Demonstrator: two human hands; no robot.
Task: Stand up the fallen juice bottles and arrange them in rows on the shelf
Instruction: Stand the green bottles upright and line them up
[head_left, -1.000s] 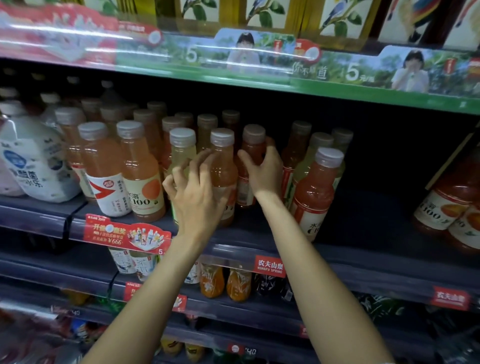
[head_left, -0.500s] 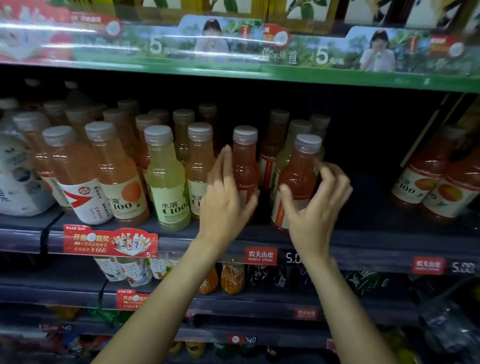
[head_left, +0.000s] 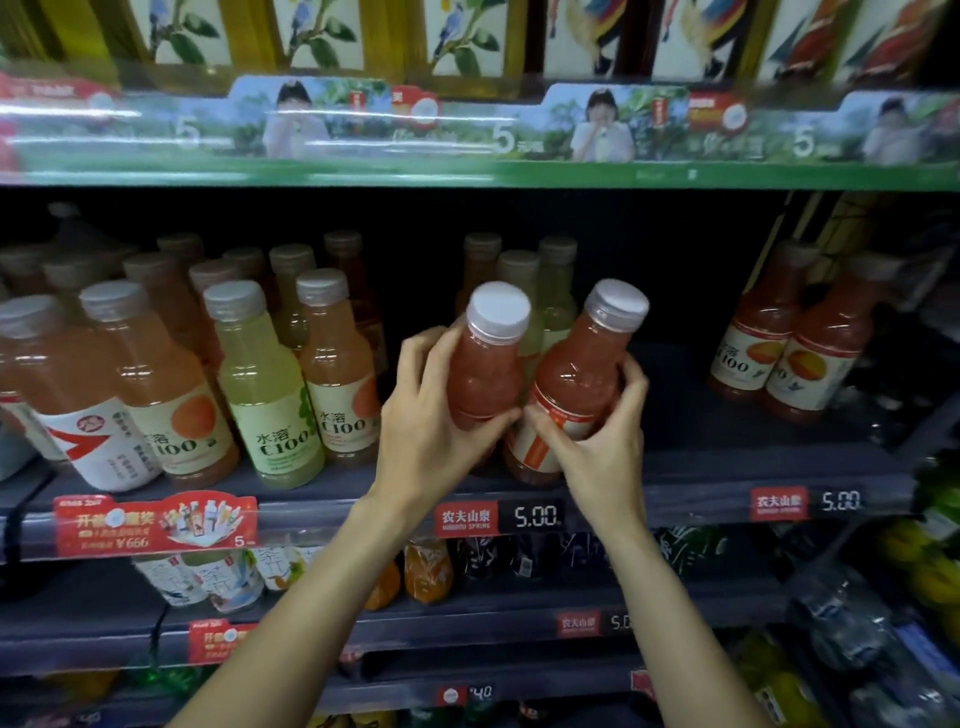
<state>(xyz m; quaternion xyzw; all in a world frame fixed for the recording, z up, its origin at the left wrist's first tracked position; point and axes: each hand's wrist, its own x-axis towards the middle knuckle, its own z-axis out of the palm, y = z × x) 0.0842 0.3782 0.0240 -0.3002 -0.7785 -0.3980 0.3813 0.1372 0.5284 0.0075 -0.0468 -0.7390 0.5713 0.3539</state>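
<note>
Two red juice bottles with grey caps stand side by side at the front middle of the dark shelf (head_left: 727, 467). My left hand (head_left: 431, 431) is wrapped around the left red bottle (head_left: 485, 364). My right hand (head_left: 602, 436) grips the right red bottle (head_left: 576, 379), which leans a little to the right. Behind them stand several pale and orange bottles (head_left: 535, 291). To the left, rows of upright orange and yellow-green bottles (head_left: 260, 379) fill the shelf. Two red bottles (head_left: 789, 348) lean at the far right.
A bare stretch of shelf lies between the held bottles and the far-right pair. The upper shelf's green price strip (head_left: 467, 171) hangs overhead. Price tags (head_left: 498, 517) line the shelf's front edge. Lower shelves (head_left: 467, 603) hold other drinks.
Both hands have closed on the two red bottles at the shelf front; half a second ago they were open beside them. The view has shifted right and closer.
</note>
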